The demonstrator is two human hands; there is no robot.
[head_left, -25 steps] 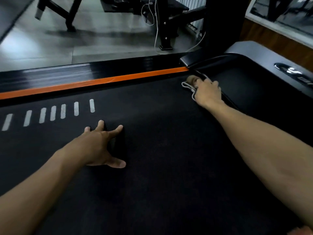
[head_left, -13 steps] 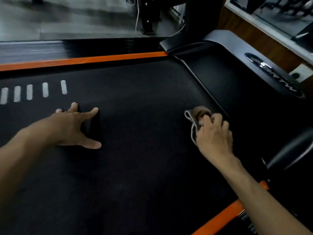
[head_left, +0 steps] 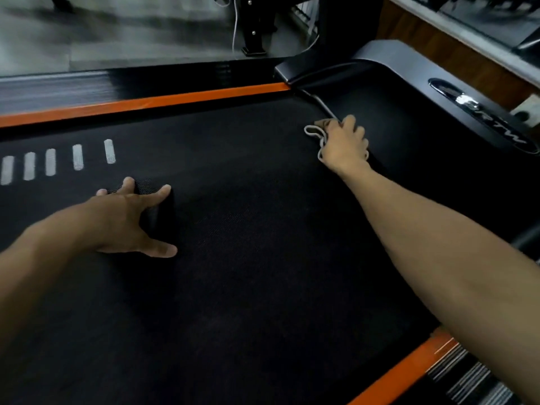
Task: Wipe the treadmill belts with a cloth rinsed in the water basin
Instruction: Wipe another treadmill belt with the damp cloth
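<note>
The black treadmill belt fills most of the view. My right hand reaches far across it and presses a small brown-grey cloth onto the belt, close to the black motor cover. Only the cloth's left edge shows beyond the fingers. My left hand lies flat on the belt at the near left, fingers spread and straight, holding nothing. No water basin is in view.
Orange side strips run along the far edge and the near right corner of the belt. White dashes mark the belt at left. Beyond the treadmill are grey floor, a black machine post and hanging cables.
My right hand first drew the cloth back toward me along the belt's right side, then pushed it forward again toward the motor cover. My left hand stayed planted on the belt.
</note>
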